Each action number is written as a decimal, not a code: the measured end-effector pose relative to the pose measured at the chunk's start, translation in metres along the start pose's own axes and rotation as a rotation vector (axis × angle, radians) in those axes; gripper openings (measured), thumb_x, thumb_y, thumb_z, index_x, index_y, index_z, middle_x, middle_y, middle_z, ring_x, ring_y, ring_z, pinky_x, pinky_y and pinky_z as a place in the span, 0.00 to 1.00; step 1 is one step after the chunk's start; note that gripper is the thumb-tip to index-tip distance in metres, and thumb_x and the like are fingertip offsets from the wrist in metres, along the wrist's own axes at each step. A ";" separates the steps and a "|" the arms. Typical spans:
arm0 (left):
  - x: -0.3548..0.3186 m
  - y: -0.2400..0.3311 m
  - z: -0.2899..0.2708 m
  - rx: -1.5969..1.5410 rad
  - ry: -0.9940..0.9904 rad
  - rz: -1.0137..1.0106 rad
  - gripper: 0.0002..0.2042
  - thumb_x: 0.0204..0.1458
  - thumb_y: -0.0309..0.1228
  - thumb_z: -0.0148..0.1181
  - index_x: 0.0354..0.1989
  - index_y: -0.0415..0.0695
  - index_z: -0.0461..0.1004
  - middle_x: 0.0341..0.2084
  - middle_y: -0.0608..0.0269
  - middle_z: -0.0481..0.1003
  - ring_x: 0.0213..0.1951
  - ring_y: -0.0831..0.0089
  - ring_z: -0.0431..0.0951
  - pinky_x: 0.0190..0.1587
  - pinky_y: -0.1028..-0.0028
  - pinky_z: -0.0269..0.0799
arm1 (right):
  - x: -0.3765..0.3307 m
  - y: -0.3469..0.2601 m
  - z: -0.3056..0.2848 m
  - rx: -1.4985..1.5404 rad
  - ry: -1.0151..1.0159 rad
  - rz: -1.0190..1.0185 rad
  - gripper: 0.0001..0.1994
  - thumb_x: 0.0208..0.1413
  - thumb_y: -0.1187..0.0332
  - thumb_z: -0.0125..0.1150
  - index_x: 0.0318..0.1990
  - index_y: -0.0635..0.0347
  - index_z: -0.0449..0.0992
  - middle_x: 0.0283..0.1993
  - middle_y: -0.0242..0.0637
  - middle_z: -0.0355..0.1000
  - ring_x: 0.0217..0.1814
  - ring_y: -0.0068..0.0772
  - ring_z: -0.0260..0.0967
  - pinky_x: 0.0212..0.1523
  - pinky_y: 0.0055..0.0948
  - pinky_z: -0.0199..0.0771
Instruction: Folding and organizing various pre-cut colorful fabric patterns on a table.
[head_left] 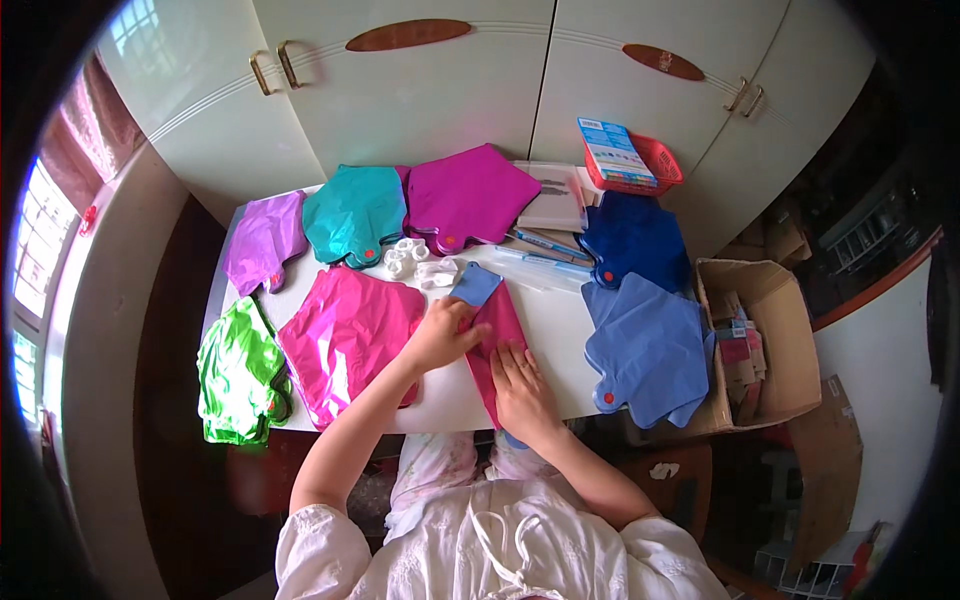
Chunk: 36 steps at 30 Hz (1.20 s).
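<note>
A flat pink foil balloon [510, 318], folded into a long narrow strip, lies in front of me at the table's middle. My left hand [447, 333] is at its left edge, fingers bent, with pink foil showing between thumb and fingers. Lower down, my right hand [525, 393] rests flat on the strip with its fingers stretched out. A small blue piece [478, 285] sticks out at the strip's far end. Beside my left forearm lies a pile of pink foil balloons [345, 340]. White ribbon rolls [402, 258] sit just beyond my left hand.
Foil balloon piles surround the white table [555, 350]: green [238, 370], lilac [265, 240], teal [355, 215], magenta [470, 195], navy [635, 240] and light blue [650, 345]. Pens [550, 245], a red basket [655, 160] and cupboards [420, 90] are at the back; a cardboard box [790, 350] is right.
</note>
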<state>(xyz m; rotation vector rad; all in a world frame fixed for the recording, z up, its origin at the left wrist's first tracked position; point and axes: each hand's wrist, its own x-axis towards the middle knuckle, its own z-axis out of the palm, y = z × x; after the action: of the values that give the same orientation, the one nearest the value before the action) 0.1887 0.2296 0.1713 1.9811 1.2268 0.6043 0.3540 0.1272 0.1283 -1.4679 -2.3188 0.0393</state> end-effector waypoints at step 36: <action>-0.001 -0.001 0.040 0.406 -0.071 0.409 0.15 0.45 0.29 0.54 0.43 0.41 0.73 0.32 0.56 0.72 0.35 0.60 0.75 0.39 0.67 0.72 | -0.002 0.005 0.006 0.101 0.028 -0.038 0.21 0.47 0.72 0.50 0.51 0.69 0.66 0.55 0.54 0.64 0.60 0.53 0.58 0.64 0.45 0.52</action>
<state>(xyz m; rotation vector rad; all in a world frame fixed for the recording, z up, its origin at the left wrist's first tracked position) 0.2159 0.2161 0.1449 2.6060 0.9588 0.4996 0.3574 0.1290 0.1208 -1.3662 -2.2866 0.1231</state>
